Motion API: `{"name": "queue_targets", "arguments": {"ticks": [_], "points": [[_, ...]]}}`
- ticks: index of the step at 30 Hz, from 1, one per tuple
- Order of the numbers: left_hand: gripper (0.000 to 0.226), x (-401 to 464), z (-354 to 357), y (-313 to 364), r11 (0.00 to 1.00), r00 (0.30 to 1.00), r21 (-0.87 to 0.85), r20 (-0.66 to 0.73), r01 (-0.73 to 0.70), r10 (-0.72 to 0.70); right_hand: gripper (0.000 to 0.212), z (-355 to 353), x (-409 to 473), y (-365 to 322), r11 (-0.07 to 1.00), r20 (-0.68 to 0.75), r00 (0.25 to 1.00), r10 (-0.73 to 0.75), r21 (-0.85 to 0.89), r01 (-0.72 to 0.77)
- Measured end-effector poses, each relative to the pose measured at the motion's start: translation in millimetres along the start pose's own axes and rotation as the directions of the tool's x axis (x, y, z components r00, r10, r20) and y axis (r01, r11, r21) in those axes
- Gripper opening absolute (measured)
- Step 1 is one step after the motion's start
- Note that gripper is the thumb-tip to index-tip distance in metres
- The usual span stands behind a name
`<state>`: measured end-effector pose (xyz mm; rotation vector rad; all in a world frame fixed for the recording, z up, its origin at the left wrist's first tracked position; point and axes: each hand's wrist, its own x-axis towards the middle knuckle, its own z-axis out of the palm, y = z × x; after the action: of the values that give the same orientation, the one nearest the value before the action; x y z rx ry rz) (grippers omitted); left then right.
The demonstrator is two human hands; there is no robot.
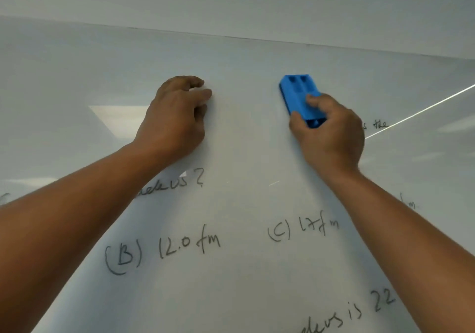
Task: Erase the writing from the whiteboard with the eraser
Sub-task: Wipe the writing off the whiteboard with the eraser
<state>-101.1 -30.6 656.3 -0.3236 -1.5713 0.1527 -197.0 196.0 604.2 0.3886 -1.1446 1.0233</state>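
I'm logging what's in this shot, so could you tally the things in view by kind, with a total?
Bare hands: 2 (left hand, right hand)
Blue plastic block eraser: 1
White glossy whiteboard with black handwriting: 1
Total: 4

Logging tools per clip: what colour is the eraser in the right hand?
Bright blue: the moulded plastic eraser, seen in the head view.

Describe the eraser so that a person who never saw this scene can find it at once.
Look at the whiteboard, in its upper part above the writing. The right hand presses the eraser flat there, to the right of the bare left hand. It is the only bright blue thing, a block with two square recesses.
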Motion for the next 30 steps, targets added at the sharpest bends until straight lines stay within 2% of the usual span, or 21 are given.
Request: {"name": "queue_targets", "arguments": {"ticks": [2,5,7,9,10,11,14,15,18,20,23,25,29,30], "points": [[0.030,3.6,4.3,7.9,1.000,1.000,-0.001,-0.017,0.009,-0.009,0.040,5.4,-3.5,-0.9,0.999,-0.016,1.000,-0.026,0.019,0.026],[0.033,9.7,9.2,19.3,0.998,0.998,-0.020,-0.037,0.054,-0.055,0.038,7.8,-24.4,-7.4,0.971,0.121,0.971,-0.209,0.147,0.190],[0.033,11.4,14.4,26.4,0.998,0.998,-0.024,-0.034,0.058,-0.059,0.039,-6.9,-6.4,16.6,0.981,0.100,0.983,-0.156,0.129,0.143],[0.031,12.2,19.9,32.2,0.999,0.999,-0.010,-0.032,0.044,-0.045,0.042,-19.6,17.4,41.1,0.997,0.004,1.000,0.030,0.072,-0.030],[0.030,13.1,23.2,35.2,0.999,0.998,-0.005,-0.038,0.049,-0.049,0.043,-19.2,21.8,46.3,0.996,-0.033,0.997,0.077,0.044,-0.075],[0.028,14.9,26.4,38.7,0.998,0.998,-0.007,-0.041,0.055,-0.055,0.043,-15.9,19.4,44.0,0.998,-0.040,0.998,0.054,0.025,-0.053],[0.030,21.3,37.5,54.1,0.999,0.999,-0.018,-0.021,0.045,-0.046,0.041,-11.2,-4.5,32.5,0.978,0.124,0.976,-0.177,0.136,0.160],[0.032,22.5,41.2,59.7,0.999,0.999,-0.022,-0.012,0.033,-0.033,0.041,-17.4,-0.9,39.3,0.974,0.148,0.970,-0.192,0.152,0.170],[0.035,23.4,53.3,76.7,0.999,1.000,-0.046,-0.010,0.012,-0.012,0.042,-41.1,31.4,77.9,0.998,0.040,0.999,-0.027,0.055,0.025],[0.036,23.3,61.6,86.4,0.999,1.000,-0.048,-0.020,0.017,-0.018,0.042,-44.6,37.9,89.6,1.000,-0.011,1.000,0.001,0.013,-0.001],[0.037,25.1,73.3,101.4,0.999,1.000,-0.031,-0.016,0.007,-0.007,0.040,-38.6,15.8,81.5,0.978,0.105,0.975,-0.198,0.083,0.190],[0.038,24.5,79.2,109.6,1.000,1.000,-0.019,-0.014,0.001,-0.001,0.039,-47.3,18.1,94.7,0.963,0.161,0.953,-0.256,0.124,0.238],[0.039,21.7,86.4,120.6,1.000,1.000,-0.019,-0.014,0.002,-0.002,0.043,-68.4,65.3,137.2,0.999,-0.003,0.999,0.038,-0.005,-0.038],[0.039,21.9,88.1,122.8,1.000,1.000,-0.014,-0.012,0.003,-0.003,0.043,-65.0,66.4,138.1,0.999,-0.026,0.999,0.044,-0.020,-0.044]]}}
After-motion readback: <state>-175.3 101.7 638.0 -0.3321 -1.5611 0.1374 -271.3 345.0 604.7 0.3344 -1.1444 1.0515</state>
